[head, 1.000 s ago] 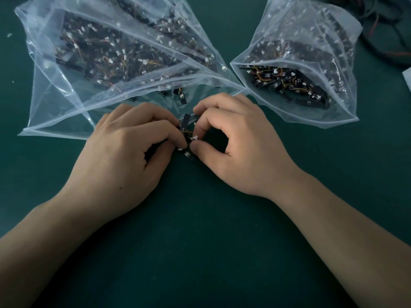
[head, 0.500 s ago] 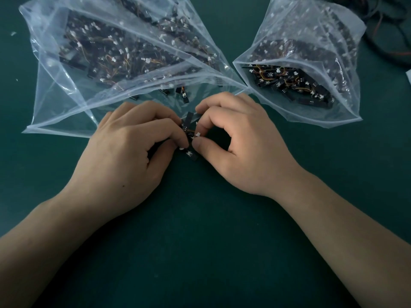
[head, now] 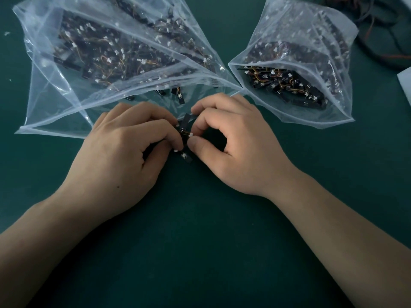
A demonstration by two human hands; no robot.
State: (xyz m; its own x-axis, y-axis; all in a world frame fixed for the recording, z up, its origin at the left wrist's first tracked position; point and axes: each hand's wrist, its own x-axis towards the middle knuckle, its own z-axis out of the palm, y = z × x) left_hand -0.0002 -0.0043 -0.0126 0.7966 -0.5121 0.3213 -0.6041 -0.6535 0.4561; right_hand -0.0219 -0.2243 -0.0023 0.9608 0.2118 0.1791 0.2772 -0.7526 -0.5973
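— What do you have there?

— A small bunch of black parts (head: 185, 127) joined by thin wires, with little white plugs (head: 190, 134) on them. It sits between my two hands, low over the green table (head: 200, 241), a little beyond the middle of the scene. I cannot tell whether it touches the table.

— How are you gripping it?

— My left hand (head: 117, 156) is curled round the left side of the bunch, with forefinger and thumb pinched onto it. My right hand (head: 233, 147) pinches the right side, thumb below and forefinger bent over the top, right at one white plug. The fingertips of both hands nearly meet.

— Can you see all of it?

— No. One black part stands up between my forefingers and another sticks out below my thumbs, toward me. The rest is hidden under my left fingers.

— What lies around you?

— Just beyond my left hand lies a big clear bag (head: 55, 103), its mouth toward me, full of the same parts and wires. My left knuckles are at its near edge. Beyond and to the right of my right hand lies a smaller clear bag (head: 311, 116), also open toward me, with more of them inside. The two bags meet at a corner just beyond my right forefinger. Dark cables (head: 378, 30) lie in the far right corner, and something white (head: 405, 78) shows at the right edge.
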